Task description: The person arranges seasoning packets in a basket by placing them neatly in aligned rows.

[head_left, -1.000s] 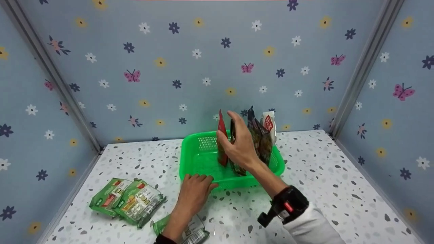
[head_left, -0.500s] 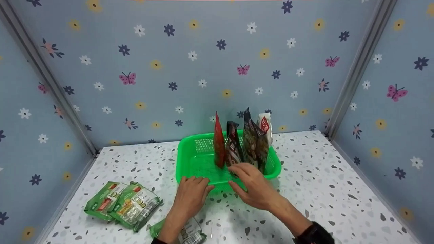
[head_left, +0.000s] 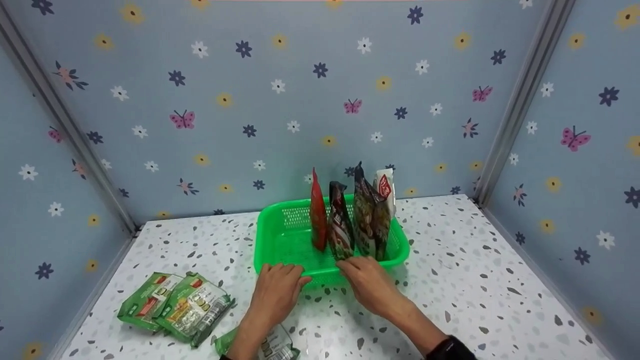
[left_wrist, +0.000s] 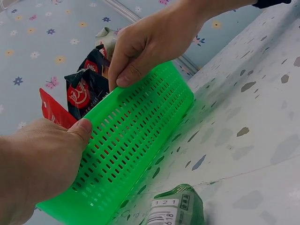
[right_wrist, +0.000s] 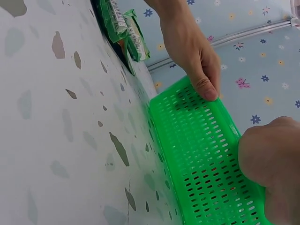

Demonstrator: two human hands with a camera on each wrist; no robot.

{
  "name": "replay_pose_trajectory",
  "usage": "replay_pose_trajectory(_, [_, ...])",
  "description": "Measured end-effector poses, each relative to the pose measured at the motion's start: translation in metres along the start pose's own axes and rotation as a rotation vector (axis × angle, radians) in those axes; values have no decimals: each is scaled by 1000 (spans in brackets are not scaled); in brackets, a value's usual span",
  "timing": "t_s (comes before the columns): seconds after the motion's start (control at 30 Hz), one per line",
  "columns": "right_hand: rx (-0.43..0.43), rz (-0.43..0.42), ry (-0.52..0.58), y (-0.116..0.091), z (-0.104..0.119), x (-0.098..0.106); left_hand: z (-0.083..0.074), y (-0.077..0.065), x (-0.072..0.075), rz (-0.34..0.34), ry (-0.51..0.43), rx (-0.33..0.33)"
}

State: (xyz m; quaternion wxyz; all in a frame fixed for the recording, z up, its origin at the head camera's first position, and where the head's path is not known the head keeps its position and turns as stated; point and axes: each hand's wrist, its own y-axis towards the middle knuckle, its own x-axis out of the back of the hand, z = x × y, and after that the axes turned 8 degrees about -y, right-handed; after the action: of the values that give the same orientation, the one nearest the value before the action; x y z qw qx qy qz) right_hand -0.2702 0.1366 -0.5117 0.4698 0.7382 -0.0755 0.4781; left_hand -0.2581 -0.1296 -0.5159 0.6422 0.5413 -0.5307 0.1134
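Note:
A green plastic basket [head_left: 265, 235] stands against the back wall, its near rim held by both hands. My left hand [head_left: 277, 287] grips that rim left of the middle, fingers over the edge and thumb [left_wrist: 82, 129] on the outside. Farther right, my right hand [head_left: 372, 285] grips the same rim; its thumb [left_wrist: 131, 72] also shows against the outer wall. Inside the basket, a red packet [head_left: 318, 215], dark packets [head_left: 341, 220] and a white packet [head_left: 386, 185] stand upright in a row in the right part. The hands partly hide the rim.
Two green packets [head_left: 192, 307] overlap on the speckled table [head_left: 475, 280] at the left. Under my left forearm lies another green packet [head_left: 277, 345], partly hidden. Flowered wall panels [head_left: 300, 100] enclose the back and sides.
My right hand has come down from among the packets and now holds the near rim. My left hand keeps its place there. The head view has shifted slightly.

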Motion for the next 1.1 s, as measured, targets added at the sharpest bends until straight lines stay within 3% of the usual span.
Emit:
replay_pose_trajectory(0.3, [2,-55,-44,3,0,-4,2,3,1,24,-16,20])
replay_pose_trajectory(0.53, [-18,-43,-33,1,0,-6,0,0,10,46,-226,95])
replay_pose_trajectory(0.67, [-26,-23,-10,-1,1,-7,2,-6,24,4,-289,118])
replay_pose_trajectory(0.9, [-30,-17,10,-1,0,-6,14,-29,62,-108,-263,191])
replay_pose_trajectory(1.1, [-31,-35,19,0,2,-6,23,-55,88,-59,-248,287])
